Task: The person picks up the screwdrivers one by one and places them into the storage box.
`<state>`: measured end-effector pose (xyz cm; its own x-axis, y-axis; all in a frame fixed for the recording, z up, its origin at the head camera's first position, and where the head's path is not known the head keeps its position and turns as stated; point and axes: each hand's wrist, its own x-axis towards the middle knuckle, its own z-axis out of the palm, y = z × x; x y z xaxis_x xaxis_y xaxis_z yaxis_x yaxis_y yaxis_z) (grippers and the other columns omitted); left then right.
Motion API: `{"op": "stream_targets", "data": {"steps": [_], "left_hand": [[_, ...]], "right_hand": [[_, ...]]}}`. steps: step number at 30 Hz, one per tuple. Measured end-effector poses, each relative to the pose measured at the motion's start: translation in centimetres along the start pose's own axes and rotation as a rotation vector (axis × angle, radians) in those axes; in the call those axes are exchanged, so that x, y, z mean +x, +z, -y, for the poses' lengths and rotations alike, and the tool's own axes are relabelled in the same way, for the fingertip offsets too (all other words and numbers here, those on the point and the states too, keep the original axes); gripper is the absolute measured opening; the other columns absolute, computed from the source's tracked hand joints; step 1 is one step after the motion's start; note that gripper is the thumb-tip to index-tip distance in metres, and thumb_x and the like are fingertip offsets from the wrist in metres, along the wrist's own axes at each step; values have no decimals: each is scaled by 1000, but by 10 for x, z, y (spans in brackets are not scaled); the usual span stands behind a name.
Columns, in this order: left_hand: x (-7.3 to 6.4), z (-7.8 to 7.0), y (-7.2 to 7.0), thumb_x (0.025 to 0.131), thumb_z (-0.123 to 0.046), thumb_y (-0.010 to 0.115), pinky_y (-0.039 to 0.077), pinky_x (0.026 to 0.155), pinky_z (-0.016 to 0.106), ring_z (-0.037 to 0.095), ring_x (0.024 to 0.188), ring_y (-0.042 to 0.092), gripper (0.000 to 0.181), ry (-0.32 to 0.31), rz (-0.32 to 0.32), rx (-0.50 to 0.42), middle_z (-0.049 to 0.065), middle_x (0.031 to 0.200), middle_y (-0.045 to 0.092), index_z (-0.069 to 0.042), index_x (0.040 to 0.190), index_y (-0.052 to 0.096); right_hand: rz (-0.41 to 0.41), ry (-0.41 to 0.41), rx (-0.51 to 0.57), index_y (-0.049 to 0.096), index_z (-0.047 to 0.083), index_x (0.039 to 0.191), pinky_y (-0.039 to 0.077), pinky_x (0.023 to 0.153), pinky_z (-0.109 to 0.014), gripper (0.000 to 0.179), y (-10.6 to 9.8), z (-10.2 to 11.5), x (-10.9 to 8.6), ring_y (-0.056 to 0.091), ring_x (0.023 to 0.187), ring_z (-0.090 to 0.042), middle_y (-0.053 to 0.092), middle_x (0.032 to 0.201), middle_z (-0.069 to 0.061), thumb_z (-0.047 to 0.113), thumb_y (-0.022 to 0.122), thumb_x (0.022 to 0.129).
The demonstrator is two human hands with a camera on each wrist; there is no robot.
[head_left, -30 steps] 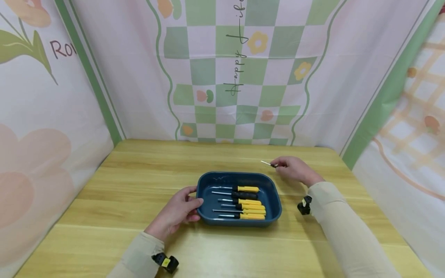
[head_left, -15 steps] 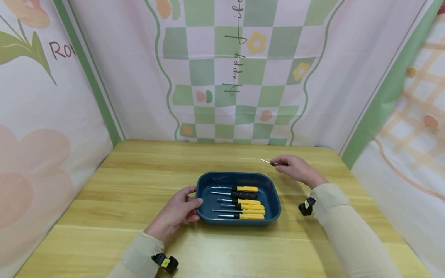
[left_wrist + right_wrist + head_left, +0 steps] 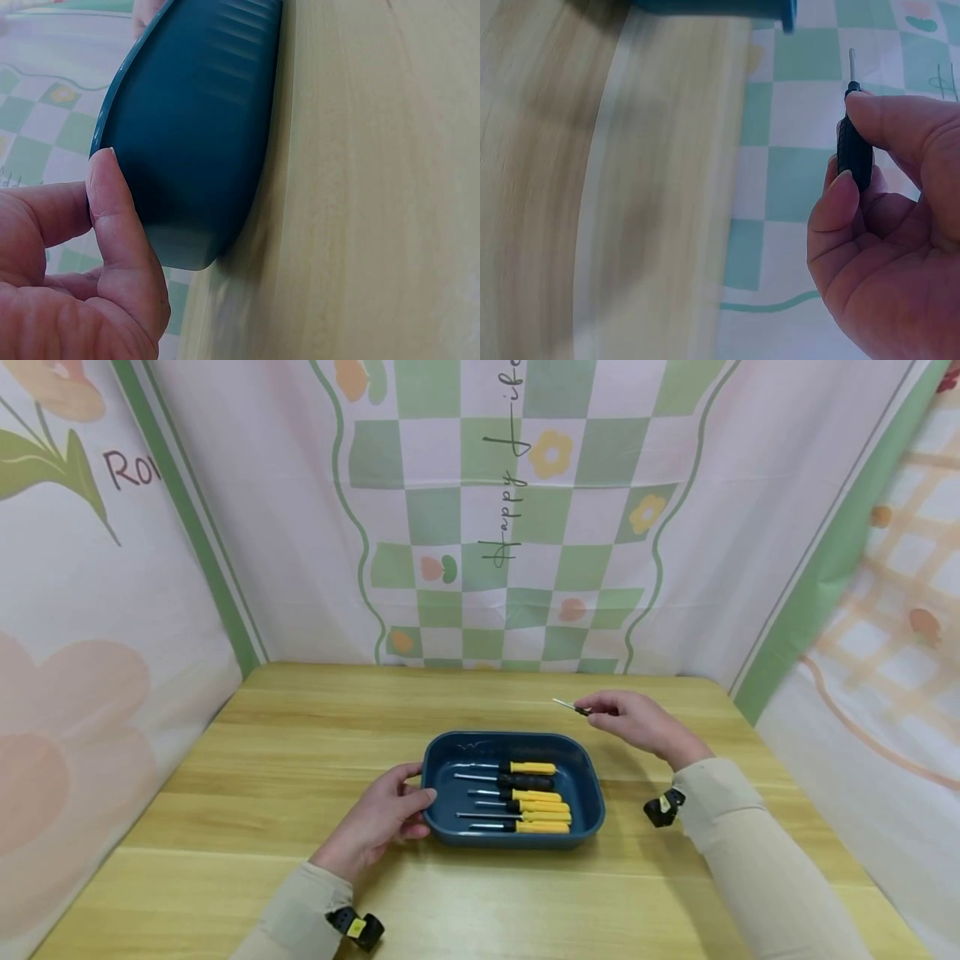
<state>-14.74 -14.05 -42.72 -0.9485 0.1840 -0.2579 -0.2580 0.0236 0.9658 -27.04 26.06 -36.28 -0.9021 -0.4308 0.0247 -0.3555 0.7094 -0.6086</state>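
Observation:
My left hand (image 3: 382,817) pinches the left rim of a dark blue tray (image 3: 517,841), thumb on one side and fingers on the other; the left wrist view shows the tray (image 3: 187,135) from its outer wall. Several screwdrivers (image 3: 543,807) lie side by side in it, mostly yellow-handled, shafts to the left. Among them is a black-handled screwdriver (image 3: 534,782). Beyond the tray's back right corner, my right hand (image 3: 630,720) holds a small black-handled screwdriver (image 3: 853,150) above the table, its metal tip pointing left. Thumb and fingers are curled round the handle.
The tray stands on a wooden table (image 3: 300,760). Behind the table hangs a green-checked cloth (image 3: 517,527), with printed curtains on the left (image 3: 82,693) and right (image 3: 870,710). Each wrist wears a small black camera.
My right hand has moved slightly left and farther back, rising a little with the small screwdriver. The left hand and the tray keep their place.

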Motion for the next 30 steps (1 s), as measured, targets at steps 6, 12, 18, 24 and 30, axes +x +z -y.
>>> {"op": "stream_targets", "data": {"steps": [6,12,18,24,30], "left_hand": [[0,0,-1,103,-17,66,62,65,27,18,76,63,59,9,11,-10,15,109,57,-6,156,43],[1,1,-1,103,-16,65,62,66,27,18,76,64,58,8,10,-14,15,110,57,-7,156,43],[1,2,-1,104,-15,64,62,66,27,18,77,64,56,11,8,-10,15,110,57,-6,155,43],[1,2,0,104,-15,64,62,65,27,18,76,64,55,11,1,-9,15,109,57,-7,155,44],[1,2,-1,104,-16,64,62,65,27,18,76,64,56,12,5,-7,15,110,57,-7,155,43]], "right_hand": [[19,-27,18,64,10,142,56,94,-44,37,2,13,-1,64,114,-26,67,132,-14,23,60,107],[32,-56,33,66,10,140,57,92,-41,35,8,24,-1,64,110,-23,69,129,-12,21,61,107],[50,-66,32,67,11,138,57,89,-37,33,14,30,1,64,105,-21,70,125,-8,20,61,107],[49,-76,6,69,13,136,57,88,-34,31,20,34,4,63,102,-20,71,123,-7,19,61,106],[63,-94,-1,68,12,137,57,90,-37,32,26,39,6,64,103,-20,71,126,-10,19,61,106]]}}
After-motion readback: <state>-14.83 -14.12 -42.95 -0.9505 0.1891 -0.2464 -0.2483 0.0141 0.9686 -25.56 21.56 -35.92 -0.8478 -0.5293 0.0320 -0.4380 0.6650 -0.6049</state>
